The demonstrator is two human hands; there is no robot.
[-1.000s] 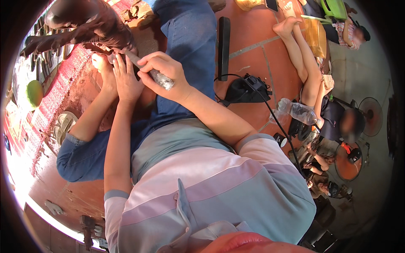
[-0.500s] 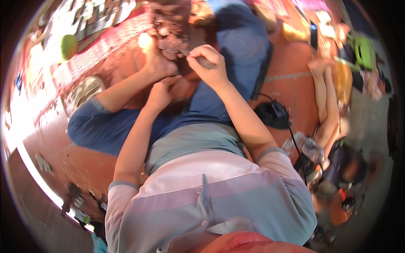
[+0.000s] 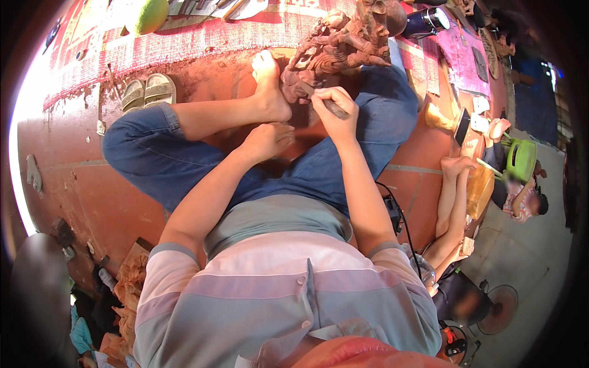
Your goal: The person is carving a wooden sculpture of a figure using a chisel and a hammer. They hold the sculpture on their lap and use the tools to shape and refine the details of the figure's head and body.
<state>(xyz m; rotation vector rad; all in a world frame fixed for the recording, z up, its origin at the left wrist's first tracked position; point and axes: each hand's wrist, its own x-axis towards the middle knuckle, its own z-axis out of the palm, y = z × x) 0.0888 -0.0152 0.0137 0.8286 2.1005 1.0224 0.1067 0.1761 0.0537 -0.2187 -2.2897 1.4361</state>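
My right hand (image 3: pixel 336 116) is closed around a carving chisel (image 3: pixel 335 108) with a short, worn brown handle. Its front end points at the lower left of a reddish-brown wood carving (image 3: pixel 343 49), an intricate openwork piece standing just beyond my crossed legs. Whether the tip touches the wood is too small to tell. Left of it, my left hand (image 3: pixel 268 143) hangs over my lap beside my bare foot (image 3: pixel 269 92), fingers bent in together. Its palm is turned away, hiding anything held there.
Sandals (image 3: pixel 149 91) lie on the red tiled floor at the left. A patterned mat (image 3: pixel 202 43) bears several tools and a green round fruit (image 3: pixel 149 15). A dark flask (image 3: pixel 424 23) lies beyond the carving. Other people's bare legs (image 3: pixel 451 196), a black cable (image 3: pixel 405 227) and a green chair (image 3: pixel 521 161) are at the right.
The whole view has shifted, bringing more of the carving into sight. My right hand still grips the chisel by the wood. My left hand's fingers look more curled than before.
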